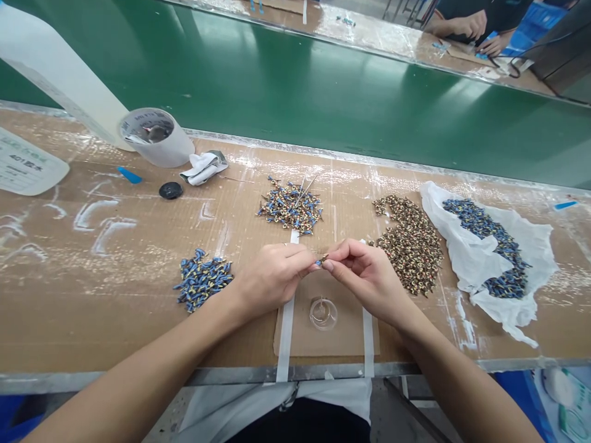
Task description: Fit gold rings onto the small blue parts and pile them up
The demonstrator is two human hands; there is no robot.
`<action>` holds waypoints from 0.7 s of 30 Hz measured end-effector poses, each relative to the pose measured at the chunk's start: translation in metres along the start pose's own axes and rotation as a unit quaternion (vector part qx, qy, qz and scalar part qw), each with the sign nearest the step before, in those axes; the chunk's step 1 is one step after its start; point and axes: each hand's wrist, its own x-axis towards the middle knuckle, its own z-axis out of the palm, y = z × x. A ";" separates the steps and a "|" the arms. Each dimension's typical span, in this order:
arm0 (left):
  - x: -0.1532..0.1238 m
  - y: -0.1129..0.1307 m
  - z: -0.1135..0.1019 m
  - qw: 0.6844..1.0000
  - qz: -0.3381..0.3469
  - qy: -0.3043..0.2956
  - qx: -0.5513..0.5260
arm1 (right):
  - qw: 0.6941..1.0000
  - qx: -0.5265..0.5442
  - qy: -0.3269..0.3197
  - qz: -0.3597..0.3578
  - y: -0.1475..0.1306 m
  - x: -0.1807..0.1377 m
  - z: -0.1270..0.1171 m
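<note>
My left hand [272, 274] is closed in a pinch, its fingertips meeting those of my right hand [367, 277], also pinched. Between them is a tiny blue part [318, 263] touching a tiny gold-brown part [325, 258]; fingertips cover much of both. Below the hands, a small clear round dish [323, 314] rests on a taped cardboard pad [295, 338]. Left of my left hand lies a pile of blue-and-yellow parts [203, 280]. Beyond the hands is a pile of blue-and-gold pieces [289, 209] with thin metal pins on top. Gold-brown pieces [410, 246] are heaped beside my right hand.
White cloth [480, 261] at right holds more blue parts [489, 234]. At left stand a translucent cup [168, 147], a crumpled wad [205, 166], a black cap [170, 190] and a white bottle [69, 80]. A green belt [295, 92] runs behind; another person's hands [480, 37] work across it.
</note>
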 end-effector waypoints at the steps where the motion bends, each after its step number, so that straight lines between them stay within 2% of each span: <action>1: 0.000 0.000 0.000 1.000 0.010 0.007 0.014 | 1.000 -0.012 -0.003 -0.002 -0.001 0.000 -0.001; 5: 0.000 0.000 0.003 0.997 0.043 0.032 0.048 | 0.999 -0.034 -0.011 0.002 -0.003 -0.001 -0.004; 8: -0.001 0.000 0.005 0.998 0.035 0.029 0.044 | 1.000 -0.022 -0.020 0.010 -0.004 -0.001 -0.003; 12: -0.002 -0.001 0.007 1.000 0.018 0.015 -0.014 | 1.000 -0.009 -0.024 0.016 -0.005 0.000 -0.002; 21: -0.001 0.005 0.008 0.991 -0.008 0.034 -0.130 | 0.998 0.047 -0.032 0.012 0.003 0.001 0.001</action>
